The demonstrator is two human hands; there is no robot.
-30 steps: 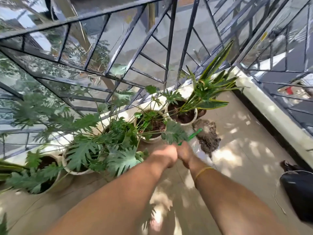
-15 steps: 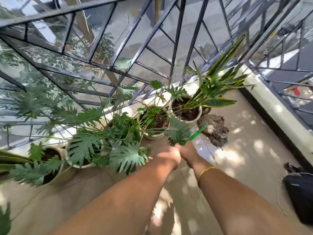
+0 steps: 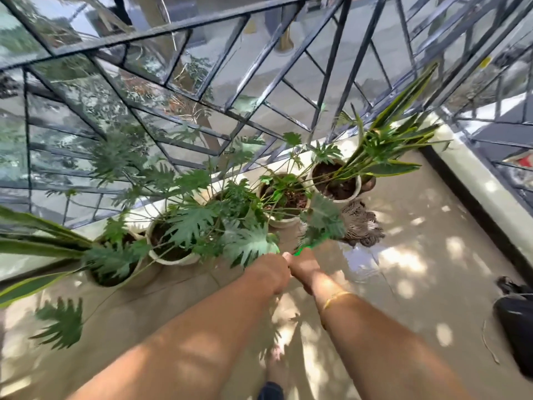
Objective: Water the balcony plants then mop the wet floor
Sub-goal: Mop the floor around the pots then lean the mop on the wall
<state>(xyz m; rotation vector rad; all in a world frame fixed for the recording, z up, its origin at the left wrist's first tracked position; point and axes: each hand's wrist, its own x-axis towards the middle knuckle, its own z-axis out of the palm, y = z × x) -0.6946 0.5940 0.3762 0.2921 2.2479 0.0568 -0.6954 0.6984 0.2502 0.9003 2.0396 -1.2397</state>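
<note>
My left hand point(image 3: 271, 272) and my right hand point(image 3: 305, 268) sit side by side, both closed around the green mop handle point(image 3: 304, 248), which runs forward partly hidden behind a leaf. The brown string mop head point(image 3: 360, 223) rests on the tiled floor point(image 3: 418, 284) beside the right-hand pots. A wet, shiny patch point(image 3: 360, 261) lies on the floor just in front of the mop head. Several white pots stand in a row along the railing: a snake plant pot point(image 3: 336, 183), a middle pot point(image 3: 284, 197), and a leafy pot point(image 3: 170, 246).
A dark metal railing point(image 3: 259, 67) encloses the balcony behind the pots and on the right above a pale ledge point(image 3: 476, 192). A black object point(image 3: 516, 324) lies at the right edge. My foot point(image 3: 274, 368) shows below my arms.
The mop head has slid left and closer to the pots. My hands stay together on the handle, and the view has shifted so the pots sit further right.
</note>
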